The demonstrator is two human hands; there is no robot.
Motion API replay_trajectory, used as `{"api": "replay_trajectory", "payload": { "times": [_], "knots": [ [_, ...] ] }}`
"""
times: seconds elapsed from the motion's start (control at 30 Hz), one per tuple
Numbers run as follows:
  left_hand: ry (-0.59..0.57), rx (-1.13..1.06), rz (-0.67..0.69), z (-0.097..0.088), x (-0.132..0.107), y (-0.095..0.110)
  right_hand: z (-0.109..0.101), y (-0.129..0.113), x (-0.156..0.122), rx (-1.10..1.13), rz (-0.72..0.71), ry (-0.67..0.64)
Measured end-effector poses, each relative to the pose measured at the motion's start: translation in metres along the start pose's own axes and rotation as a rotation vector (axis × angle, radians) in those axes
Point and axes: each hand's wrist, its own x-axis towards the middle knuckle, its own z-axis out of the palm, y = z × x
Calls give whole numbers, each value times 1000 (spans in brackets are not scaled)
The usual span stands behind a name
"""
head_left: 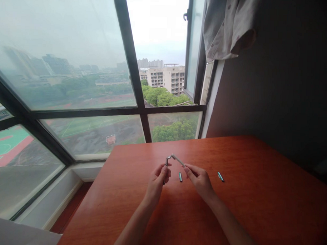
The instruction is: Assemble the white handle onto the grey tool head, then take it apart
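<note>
On my remote feed, the left hand (159, 175) and the right hand (199, 176) each had fingers clamped on one end of the bent metal piece (179, 161), held up over the table (118, 192), though I could not tell whether it was two parts. I saw one small strip (180, 177) lying between the hands and a second strip (221, 177) beyond the right one
</note>
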Motion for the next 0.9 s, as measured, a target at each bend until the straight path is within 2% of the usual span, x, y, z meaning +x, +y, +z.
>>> {"api": "replay_trajectory", "payload": {
  "times": [0.4,0.67,0.9],
  "knots": [
    [74,189,109,-4,2,1,0,1,1,109,76,-97],
    [96,225,115,-4,2,1,0,2,0,96,71,-78],
    [68,200,110,-4,2,0,0,4,-1,92,63,-56]
  ]
}}
